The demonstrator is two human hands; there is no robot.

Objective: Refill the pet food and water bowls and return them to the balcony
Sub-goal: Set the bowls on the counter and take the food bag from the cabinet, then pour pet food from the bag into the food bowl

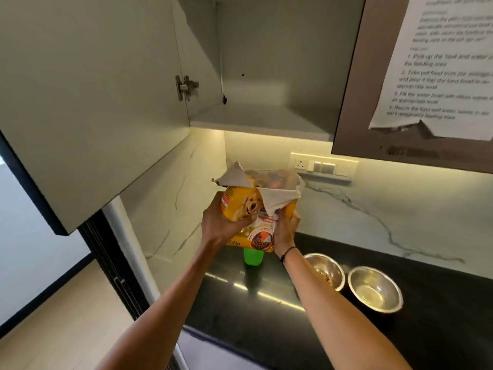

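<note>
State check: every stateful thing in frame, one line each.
Cabinet door: swung open.
Cabinet shelf: nothing visible on it.
Food bag: top torn open, held upright above the counter.
Left hand: grips the bag's left side.
Right hand: grips the bag's right side.
Left bowl: some kibble inside.
Right bowl: no kibble; water cannot be told.
Green bottle: upright, top hidden behind the bag.
</note>
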